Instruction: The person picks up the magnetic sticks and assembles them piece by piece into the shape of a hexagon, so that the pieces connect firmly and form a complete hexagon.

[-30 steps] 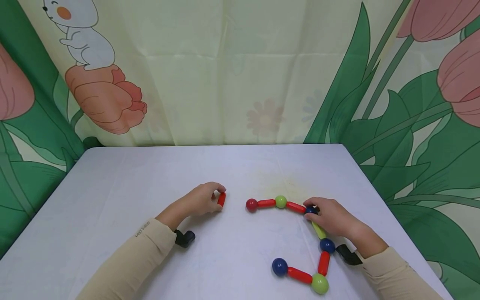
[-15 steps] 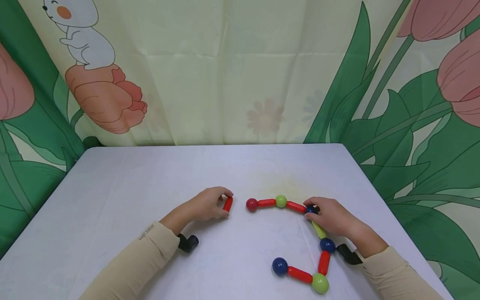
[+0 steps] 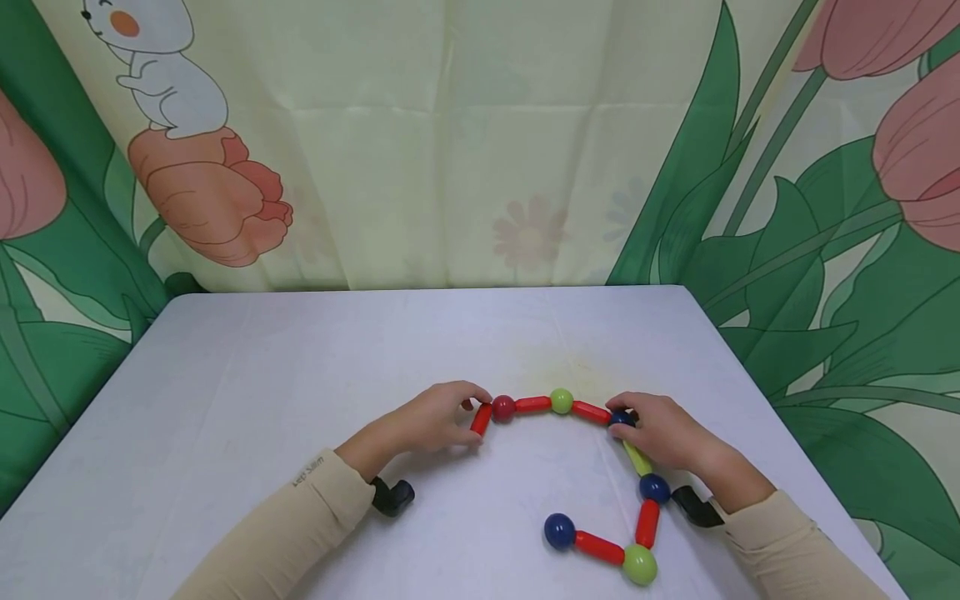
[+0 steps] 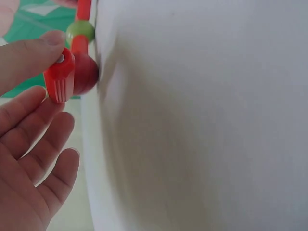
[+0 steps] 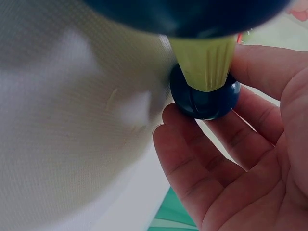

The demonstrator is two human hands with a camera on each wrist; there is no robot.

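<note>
My left hand [image 3: 433, 418] pinches a short red magnetic rod [image 3: 482, 419] between thumb and fingers. The rod's upper end is at the red ball [image 3: 503, 408], which ends a curved chain of balls and rods on the table. In the left wrist view the held rod [image 4: 60, 77] shows a small metal tip, and the red ball [image 4: 85, 74] is right behind it. My right hand [image 3: 663, 429] grips a dark blue ball [image 3: 621, 419] in the chain. In the right wrist view, a yellow-green rod [image 5: 204, 60] joins that blue ball [image 5: 202, 103].
The chain runs on through a green ball [image 3: 561, 401], a second blue ball [image 3: 655, 489] and a lower green ball [image 3: 640, 565] to an end blue ball [image 3: 559, 532]. A white cloth covers the table [image 3: 300, 350]. A printed curtain [image 3: 390, 150] hangs behind.
My left hand has moved right with the red rod, bringing it from a gap away up to the red ball. The right hand and the chain have stayed in place.
</note>
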